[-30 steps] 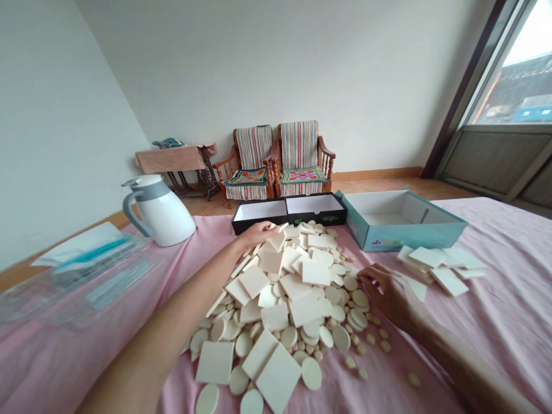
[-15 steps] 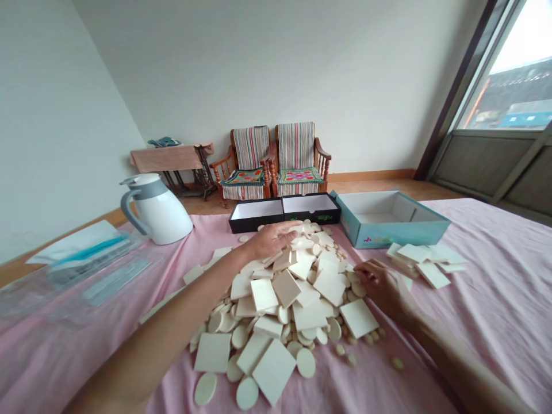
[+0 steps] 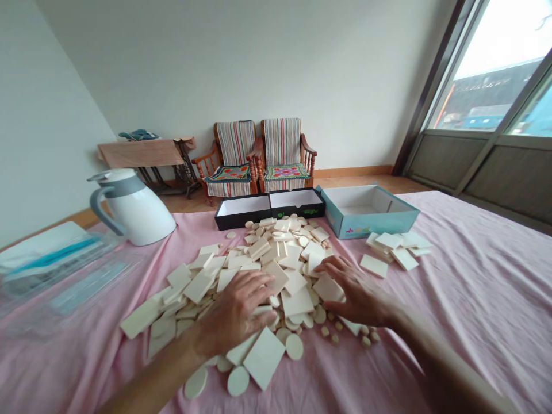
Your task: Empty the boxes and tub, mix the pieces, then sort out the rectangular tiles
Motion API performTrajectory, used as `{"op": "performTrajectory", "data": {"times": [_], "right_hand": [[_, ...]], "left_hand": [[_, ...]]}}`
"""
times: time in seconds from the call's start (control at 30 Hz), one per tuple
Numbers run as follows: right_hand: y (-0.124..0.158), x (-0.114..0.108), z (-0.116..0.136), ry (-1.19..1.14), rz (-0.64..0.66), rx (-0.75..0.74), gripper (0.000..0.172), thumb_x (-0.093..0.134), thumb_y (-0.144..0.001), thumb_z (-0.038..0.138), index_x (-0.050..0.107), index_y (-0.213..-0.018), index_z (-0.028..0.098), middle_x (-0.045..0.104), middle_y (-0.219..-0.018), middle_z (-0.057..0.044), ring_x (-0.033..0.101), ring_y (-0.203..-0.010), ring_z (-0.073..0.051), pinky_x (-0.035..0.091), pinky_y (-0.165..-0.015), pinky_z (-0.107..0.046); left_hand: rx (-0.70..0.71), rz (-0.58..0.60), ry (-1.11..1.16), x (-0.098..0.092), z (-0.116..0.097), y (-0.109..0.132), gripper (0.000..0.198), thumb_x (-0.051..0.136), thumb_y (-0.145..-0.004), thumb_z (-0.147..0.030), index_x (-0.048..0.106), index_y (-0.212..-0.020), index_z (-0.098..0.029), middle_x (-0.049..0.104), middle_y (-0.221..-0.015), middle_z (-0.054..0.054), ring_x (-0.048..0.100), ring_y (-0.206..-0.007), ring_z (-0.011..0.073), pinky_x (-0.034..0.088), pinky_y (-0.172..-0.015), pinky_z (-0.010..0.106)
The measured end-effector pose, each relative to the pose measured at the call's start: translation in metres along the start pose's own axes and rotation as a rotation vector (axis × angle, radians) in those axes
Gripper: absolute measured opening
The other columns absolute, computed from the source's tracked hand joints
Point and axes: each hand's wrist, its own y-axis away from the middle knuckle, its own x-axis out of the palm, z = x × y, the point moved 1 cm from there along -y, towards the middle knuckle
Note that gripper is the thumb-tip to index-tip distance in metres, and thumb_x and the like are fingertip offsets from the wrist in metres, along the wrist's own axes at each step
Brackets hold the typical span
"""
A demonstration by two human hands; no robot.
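Note:
A wide heap of pale, wood-like square tiles (image 3: 297,302) and round discs (image 3: 294,347) lies on the pink cloth. My left hand (image 3: 237,310) rests palm down over the near-left part of the heap, its fingers stretched out and apart. At the right edge of the heap, my right hand (image 3: 356,296) is spread, with its fingers around a square tile (image 3: 328,287); I see no grip on it. Small pale cubes (image 3: 335,326) lie just below that hand. What is under both palms is hidden.
Behind the heap stand a black open box (image 3: 244,221) with two white-lined sections and a light-blue open box (image 3: 375,225). A small pile of square tiles (image 3: 405,259) lies at right. On the left are a white jug (image 3: 140,215) and clear plastic packaging (image 3: 86,282).
My left hand has come from the far top of the heap toward me. My right hand has opened and spread over the heap's right side. The camera view has turned slightly right.

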Motion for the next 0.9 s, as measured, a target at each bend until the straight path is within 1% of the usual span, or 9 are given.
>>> {"op": "performTrajectory", "data": {"times": [0.1, 0.2, 0.37, 0.47, 0.57, 0.7, 0.8, 0.83, 0.9], "right_hand": [[0.004, 0.008, 0.004, 0.079, -0.018, 0.01, 0.056, 0.066, -0.07, 0.016, 0.052, -0.124, 0.021, 0.053, -0.122, -0.013, 0.052, -0.11, -0.029, 0.047, -0.093, -0.047], [0.008, 0.017, 0.006, 0.125, -0.043, 0.052, 0.055, 0.06, -0.073, 0.011, 0.049, -0.126, 0.019, 0.052, -0.121, -0.015, 0.053, -0.106, -0.028, 0.048, -0.089, -0.046], [0.007, 0.017, 0.001, 0.081, -0.137, 0.083, 0.054, 0.056, -0.076, 0.011, 0.047, -0.129, 0.021, 0.055, -0.116, -0.012, 0.056, -0.103, -0.024, 0.049, -0.086, -0.039], [0.003, -0.008, -0.03, 0.177, -0.299, 0.222, 0.048, 0.056, -0.078, 0.02, 0.051, -0.126, 0.021, 0.059, -0.113, -0.011, 0.059, -0.098, -0.025, 0.049, -0.084, -0.04], [0.006, -0.043, -0.082, 0.393, -0.449, 0.49, 0.047, 0.055, -0.076, 0.026, 0.056, -0.122, 0.016, 0.061, -0.106, -0.013, 0.059, -0.094, -0.027, 0.047, -0.082, -0.041], [0.01, -0.074, -0.137, 0.519, -0.527, 0.729, 0.046, 0.057, -0.074, 0.028, 0.06, -0.118, 0.011, 0.063, -0.101, -0.018, 0.059, -0.087, -0.028, 0.046, -0.076, -0.04], [-0.002, -0.076, -0.135, 0.488, -0.623, 0.683, 0.04, 0.056, -0.079, 0.03, 0.061, -0.115, 0.013, 0.063, -0.105, -0.017, 0.058, -0.095, -0.03, 0.044, -0.082, -0.043], [-0.009, -0.071, -0.127, 0.442, -0.611, 0.639, 0.037, 0.055, -0.08, 0.031, 0.062, -0.113, 0.015, 0.064, -0.104, -0.016, 0.058, -0.096, -0.03, 0.044, -0.083, -0.044], [-0.022, -0.057, -0.102, 0.285, -0.466, 0.498, 0.03, 0.056, -0.082, 0.032, 0.064, -0.107, 0.017, 0.065, -0.101, -0.012, 0.06, -0.094, -0.027, 0.046, -0.084, -0.041]], "left_hand": [[-0.093, -0.177, -0.081, 0.014, 0.015, -0.003, 0.018, 0.049, -0.093, -0.024, 0.065, -0.1, -0.02, 0.067, -0.113, 0.008, 0.058, -0.111, 0.0229, 0.047, -0.099, 0.043], [-0.17, -0.313, -0.112, 0.024, 0.032, -0.003, 0.017, 0.048, -0.094, -0.023, 0.064, -0.099, -0.019, 0.068, -0.107, 0.008, 0.059, -0.107, 0.0223, 0.048, -0.096, 0.041], [-0.225, -0.368, -0.121, 0.027, 0.041, 0.0, 0.017, 0.049, -0.093, -0.028, 0.063, -0.1, -0.022, 0.068, -0.104, 0.007, 0.061, -0.103, 0.0234, 0.049, -0.094, 0.043], [-0.233, -0.366, -0.108, 0.026, 0.039, 0.001, 0.017, 0.048, -0.093, -0.03, 0.063, -0.097, -0.024, 0.069, -0.099, 0.006, 0.062, -0.1, 0.0238, 0.049, -0.092, 0.043], [-0.232, -0.362, -0.105, 0.026, 0.039, 0.001, 0.016, 0.047, -0.093, -0.03, 0.062, -0.095, -0.024, 0.069, -0.097, 0.006, 0.062, -0.098, 0.0235, 0.049, -0.09, 0.042], [-0.226, -0.349, -0.094, 0.027, 0.039, 0.001, 0.016, 0.047, -0.094, -0.028, 0.062, -0.096, -0.023, 0.069, -0.098, 0.005, 0.061, -0.1, 0.0221, 0.048, -0.091, 0.04], [-0.231, -0.349, -0.096, 0.027, 0.038, 0.001, 0.017, 0.047, -0.095, -0.028, 0.062, -0.096, -0.022, 0.069, -0.098, 0.005, 0.061, -0.1, 0.0223, 0.048, -0.09, 0.04], [-0.234, -0.35, -0.096, 0.027, 0.038, 0.001, 0.017, 0.047, -0.094, -0.029, 0.062, -0.096, -0.022, 0.069, -0.098, 0.005, 0.062, -0.099, 0.0223, 0.048, -0.09, 0.04], [-0.239, -0.351, -0.093, 0.026, 0.037, 0.001, 0.017, 0.047, -0.094, -0.029, 0.063, -0.096, -0.023, 0.069, -0.098, 0.005, 0.062, -0.099, 0.0223, 0.049, -0.089, 0.04]]}}
